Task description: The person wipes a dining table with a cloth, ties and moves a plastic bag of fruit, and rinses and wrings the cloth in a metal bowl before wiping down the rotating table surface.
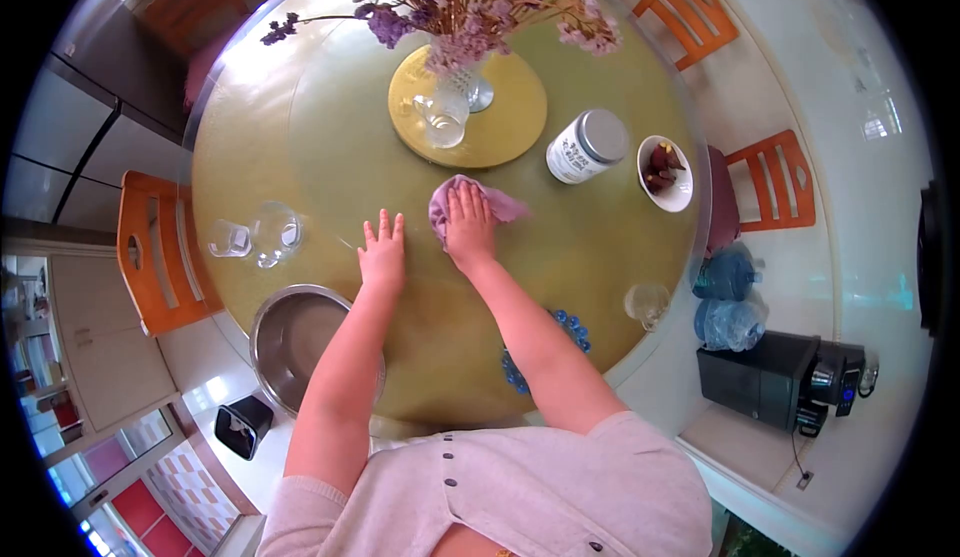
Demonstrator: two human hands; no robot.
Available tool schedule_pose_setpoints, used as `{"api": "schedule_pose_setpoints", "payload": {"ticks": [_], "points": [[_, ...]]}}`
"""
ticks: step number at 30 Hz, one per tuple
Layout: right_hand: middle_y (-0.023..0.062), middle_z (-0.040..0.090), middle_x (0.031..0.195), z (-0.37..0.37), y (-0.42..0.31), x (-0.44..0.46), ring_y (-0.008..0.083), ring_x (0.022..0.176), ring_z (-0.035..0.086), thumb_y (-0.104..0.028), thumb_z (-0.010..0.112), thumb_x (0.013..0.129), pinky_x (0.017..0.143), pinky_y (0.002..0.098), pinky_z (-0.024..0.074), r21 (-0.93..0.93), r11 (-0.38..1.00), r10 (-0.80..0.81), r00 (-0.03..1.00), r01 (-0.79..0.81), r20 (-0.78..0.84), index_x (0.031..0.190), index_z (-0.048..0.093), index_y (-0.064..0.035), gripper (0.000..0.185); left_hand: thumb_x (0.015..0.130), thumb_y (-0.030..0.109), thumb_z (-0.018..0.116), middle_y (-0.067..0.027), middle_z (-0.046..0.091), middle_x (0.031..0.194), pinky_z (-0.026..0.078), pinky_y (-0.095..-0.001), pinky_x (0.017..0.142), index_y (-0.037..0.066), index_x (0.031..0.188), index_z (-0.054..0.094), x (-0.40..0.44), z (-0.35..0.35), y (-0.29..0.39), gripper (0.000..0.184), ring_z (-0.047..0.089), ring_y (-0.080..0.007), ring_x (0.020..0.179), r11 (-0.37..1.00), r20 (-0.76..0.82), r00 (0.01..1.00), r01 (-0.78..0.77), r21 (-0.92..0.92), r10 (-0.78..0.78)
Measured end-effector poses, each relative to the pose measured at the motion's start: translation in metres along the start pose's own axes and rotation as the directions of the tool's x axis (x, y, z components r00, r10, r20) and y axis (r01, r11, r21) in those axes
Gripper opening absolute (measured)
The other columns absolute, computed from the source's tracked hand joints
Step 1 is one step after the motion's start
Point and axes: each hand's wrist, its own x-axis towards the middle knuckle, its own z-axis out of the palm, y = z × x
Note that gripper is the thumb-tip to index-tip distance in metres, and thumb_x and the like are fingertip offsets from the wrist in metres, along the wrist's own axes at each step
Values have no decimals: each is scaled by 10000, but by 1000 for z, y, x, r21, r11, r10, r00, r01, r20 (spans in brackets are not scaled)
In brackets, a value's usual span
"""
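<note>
My right hand (468, 224) presses down on a pinkish-purple cloth (509, 207), its fingers laid over the bunched fabric near the middle of the round table (440, 357). To its left, my left hand (383, 253) rests on the tabletop, fingers spread and holding nothing. A metal basin (275, 342) sits beside my left forearm at the near edge, partly hidden by it. Under my right forearm shows a ring of blue beads (570, 325), partly covered. Just beyond the cloth is a yellow round turntable (520, 122).
On the turntable stand a glass pitcher (443, 122) and dried purple flowers (470, 7). A lidded jar (585, 147) and a white bowl (680, 192) are at right. A glass teapot (277, 234), a glass cup (230, 239) and another glass (648, 304) lie near the edges. Orange chairs (160, 257) surround the table.
</note>
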Motion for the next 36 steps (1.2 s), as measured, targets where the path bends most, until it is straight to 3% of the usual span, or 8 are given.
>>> {"api": "schedule_pose_setpoints", "payload": {"ticks": [13,15,19,22,26,28,30,36], "points": [[124,244,1537,1,-65,85,297,1436,167,-381,512,902,1161,476,105,108,948,-312,941,300,132,1420,401,-150,578,634,102,816,-35,128,1577,419,-481,1036,214,1497,189,2,16,-3,1072,215,-362,1415,1000,-50,999,5,-14,-6],[111,382,1472,19,-43,74,265,1385,312,-297,537,890,1131,450,220,89,908,-407,912,410,-53,1338,509,-147,474,870,38,540,-75,151,1572,374,-489,1059,235,1479,263,-3,11,-8,698,242,-352,1412,994,-93,995,-27,-109,16],[119,603,1234,5,-17,46,271,1143,565,-73,510,851,972,374,432,500,753,-370,904,427,-214,1119,659,-93,307,671,81,779,-203,167,1536,313,-388,1119,140,1488,193,-7,52,-8,1007,217,-356,1415,983,-268,954,92,-158,-132],[137,656,1132,-20,-42,58,304,1034,623,6,466,837,912,362,481,748,627,-149,976,217,-159,1033,689,-57,304,797,39,620,-250,339,1422,384,-348,1049,-18,1450,202,-1,76,4,777,368,-368,1318,501,-56,766,362,-786,-640],[177,626,1179,-18,-78,130,334,1087,595,-9,439,845,966,369,449,694,691,-73,975,201,-211,1101,656,-25,336,835,21,581,-161,520,1188,509,-333,805,4,1424,278,14,96,-15,663,573,-263,1040,131,90,724,244,-961,-684],[180,573,1256,25,-86,167,335,1169,536,-61,455,861,1013,383,405,606,767,-84,970,210,-230,1183,601,-22,356,876,25,561,-47,547,914,484,-282,589,40,1380,364,1,63,-10,542,579,-137,735,-353,421,780,273,-895,-463],[150,313,1502,22,-105,176,327,1402,256,-242,492,909,1147,442,210,274,958,-106,992,85,61,1416,354,-26,569,883,15,558,-29,545,878,479,-268,574,57,1357,396,2,64,-11,503,576,-120,699,-415,427,774,234,-879,-468],[99,143,1569,27,-164,177,276,1453,108,-326,473,933,1172,459,119,79,954,-300,920,290,251,1477,248,-84,636,814,-93,562,4,476,710,388,-223,436,23,1362,461,5,65,-7,570,489,-94,531,-496,367,716,33,-868,-594]]}}
